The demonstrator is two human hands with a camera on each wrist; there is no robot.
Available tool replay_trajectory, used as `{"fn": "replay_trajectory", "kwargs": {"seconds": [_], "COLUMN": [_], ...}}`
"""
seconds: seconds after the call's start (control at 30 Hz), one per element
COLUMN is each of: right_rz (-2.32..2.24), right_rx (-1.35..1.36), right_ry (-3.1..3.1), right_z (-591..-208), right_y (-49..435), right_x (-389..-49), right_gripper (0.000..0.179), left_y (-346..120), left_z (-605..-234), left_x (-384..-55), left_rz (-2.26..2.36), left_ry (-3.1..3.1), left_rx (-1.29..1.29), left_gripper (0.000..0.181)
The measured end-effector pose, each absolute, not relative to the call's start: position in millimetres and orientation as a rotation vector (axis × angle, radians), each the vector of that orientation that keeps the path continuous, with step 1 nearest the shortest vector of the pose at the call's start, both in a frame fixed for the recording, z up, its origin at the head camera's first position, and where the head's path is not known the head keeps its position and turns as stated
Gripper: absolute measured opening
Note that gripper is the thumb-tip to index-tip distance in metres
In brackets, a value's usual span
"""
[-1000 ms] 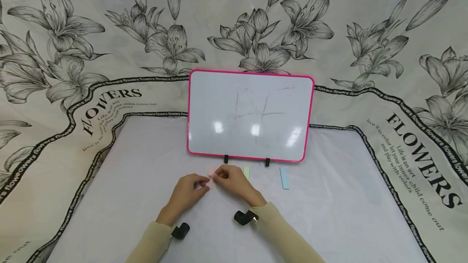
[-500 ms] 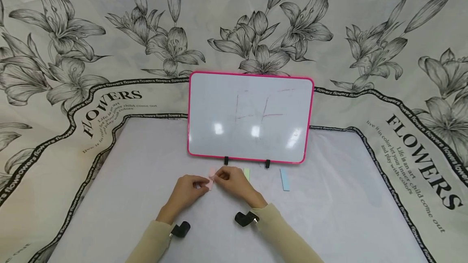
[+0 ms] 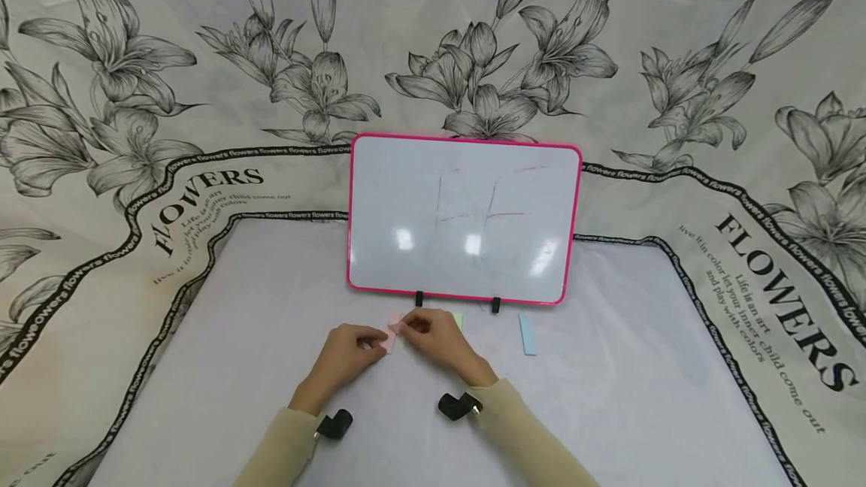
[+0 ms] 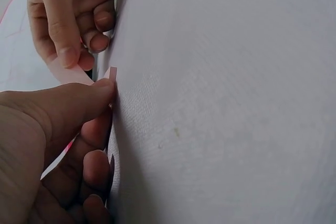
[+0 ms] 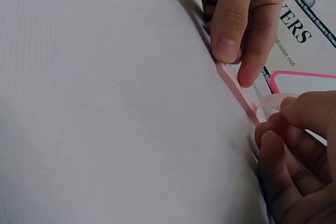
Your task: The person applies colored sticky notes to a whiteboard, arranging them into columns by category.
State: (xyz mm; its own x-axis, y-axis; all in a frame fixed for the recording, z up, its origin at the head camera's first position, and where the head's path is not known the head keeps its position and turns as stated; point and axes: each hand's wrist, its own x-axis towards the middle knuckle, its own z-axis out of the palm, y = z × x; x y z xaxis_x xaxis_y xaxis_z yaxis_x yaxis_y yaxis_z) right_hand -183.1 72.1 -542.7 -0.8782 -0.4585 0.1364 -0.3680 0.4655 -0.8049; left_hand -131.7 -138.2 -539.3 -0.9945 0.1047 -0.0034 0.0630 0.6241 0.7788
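A thin pink sticky-note pad point(image 5: 239, 90) lies on the white cloth. My left hand point(image 3: 341, 355) pinches its near end between thumb and forefinger. At the pad's far part, my right hand point(image 3: 440, 337) pinches the loose end of a pink sticky note point(image 5: 270, 100), which curls up off the pad. In the left wrist view this note point(image 4: 71, 73) bends up between the two hands. Behind my right hand a green sticky-note pad point(image 3: 458, 320) is partly hidden. Farther right lies a blue sticky-note pad point(image 3: 528, 334), touched by neither hand.
A whiteboard point(image 3: 467, 261) with a pink frame stands behind the pads on small black feet point(image 3: 496, 305). Faint red strokes mark its surface. The white cloth point(image 3: 609, 397) covers the table, and a flower-printed cloth point(image 3: 325, 96) hangs behind.
My right hand has shifted slightly right with the note's end, covering more of the green pad. The left hand stays in place on the pink pad.
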Motion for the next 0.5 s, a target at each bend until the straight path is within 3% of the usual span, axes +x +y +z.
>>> {"fn": "replay_trajectory", "kwargs": {"seconds": [0.5], "right_rz": [-1.596], "right_rx": [-0.631], "right_ry": [2.443], "right_z": [-544.7], "right_y": [78.0], "right_x": [-186.5], "right_gripper": [0.006], "left_y": [-143.8], "left_z": [-537.5], "left_x": [-140.7], "left_rz": [1.354], "left_ry": [2.654], "left_rx": [0.143], "left_gripper": [0.017]}}
